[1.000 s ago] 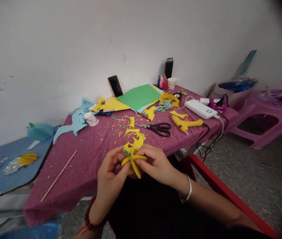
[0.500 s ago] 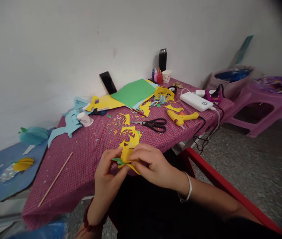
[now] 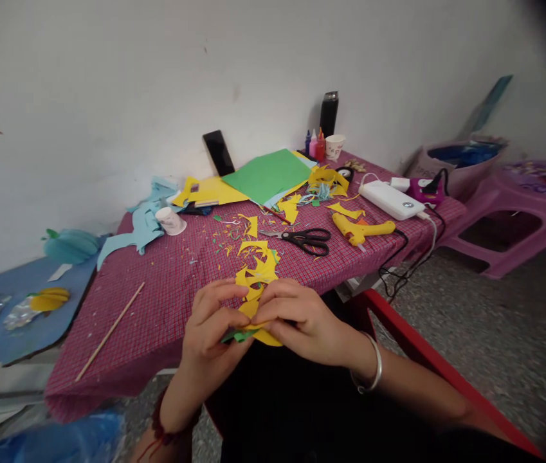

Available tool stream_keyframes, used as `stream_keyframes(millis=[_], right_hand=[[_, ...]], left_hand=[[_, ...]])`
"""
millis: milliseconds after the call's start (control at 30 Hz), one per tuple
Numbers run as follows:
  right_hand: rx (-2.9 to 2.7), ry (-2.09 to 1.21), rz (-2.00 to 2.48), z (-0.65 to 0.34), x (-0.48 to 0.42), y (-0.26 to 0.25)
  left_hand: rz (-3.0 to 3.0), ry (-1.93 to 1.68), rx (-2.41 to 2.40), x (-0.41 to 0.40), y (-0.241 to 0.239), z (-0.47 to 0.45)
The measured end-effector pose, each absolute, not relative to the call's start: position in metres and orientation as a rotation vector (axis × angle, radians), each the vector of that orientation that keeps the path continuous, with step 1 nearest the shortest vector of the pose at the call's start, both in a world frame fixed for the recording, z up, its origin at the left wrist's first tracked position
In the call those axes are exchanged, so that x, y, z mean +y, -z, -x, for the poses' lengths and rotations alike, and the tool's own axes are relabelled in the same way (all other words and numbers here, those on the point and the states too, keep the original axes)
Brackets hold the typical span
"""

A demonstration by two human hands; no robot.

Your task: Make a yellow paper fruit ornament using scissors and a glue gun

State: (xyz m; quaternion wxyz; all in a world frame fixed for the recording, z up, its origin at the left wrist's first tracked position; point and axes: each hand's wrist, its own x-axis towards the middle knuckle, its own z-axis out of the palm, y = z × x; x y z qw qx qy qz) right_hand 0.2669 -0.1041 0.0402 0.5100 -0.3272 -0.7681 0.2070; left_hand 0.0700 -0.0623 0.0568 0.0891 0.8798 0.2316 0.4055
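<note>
Between my fingers, at the table's near edge, is a yellow and green paper piece. My left hand pinches its left end, where the green part pokes out. Its right side is pinched by my right hand. My fingers cover much of the piece. Just beyond my hands lie yellow paper scraps with curved cut-outs. Black-handled scissors rest past the scraps, blades pointing left.
A yellow glue gun and a white power bank sit at right. Green paper lies at the back. A paper cup and a wooden stick are at left. A yellow paper pumpkin sits on the blue surface.
My hands have lowered slightly with the paper piece and turned it. My left fingers have closed in over its top. The whole view has shifted a little.
</note>
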Motion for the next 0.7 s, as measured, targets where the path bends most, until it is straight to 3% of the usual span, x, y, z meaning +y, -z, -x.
stream_keyframes(millis=[367,700], right_hand=[[-1.661,-0.899,0.735,-0.268,-0.100,-0.043],[-1.585,-1.059,0.763,-0.275,-0.103,-0.040]], left_hand=[[-2.614,-1.228,0.478,-0.059,-0.055,-0.071],[-2.164,-1.055,0.727,-0.068,-0.046,-0.081]])
